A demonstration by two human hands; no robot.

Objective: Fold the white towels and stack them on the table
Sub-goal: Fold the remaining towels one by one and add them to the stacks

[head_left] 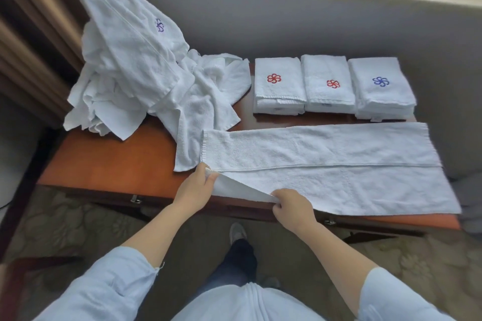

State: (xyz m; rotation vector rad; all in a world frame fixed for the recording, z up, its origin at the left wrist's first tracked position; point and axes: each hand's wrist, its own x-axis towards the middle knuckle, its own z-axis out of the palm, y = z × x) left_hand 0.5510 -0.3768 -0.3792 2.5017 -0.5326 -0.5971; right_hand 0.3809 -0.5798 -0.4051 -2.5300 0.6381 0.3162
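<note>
A long white towel (339,177), folded lengthwise, lies flat along the front of the desk (109,164). The left grip (195,187) pinches its lifted near-left corner. The right grip (292,206) pinches the near edge just beside it, with the rest of the towel stretching away to the right.

Nubby terry towel (326,164) on glossy wooden table (109,164)

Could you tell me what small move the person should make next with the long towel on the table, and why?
Probably lift the left end and carry it rightwards over the towel to halve its length. The left hand and right hand both pinch that raised edge, and the strip is far longer than the folded stacks behind.
</note>
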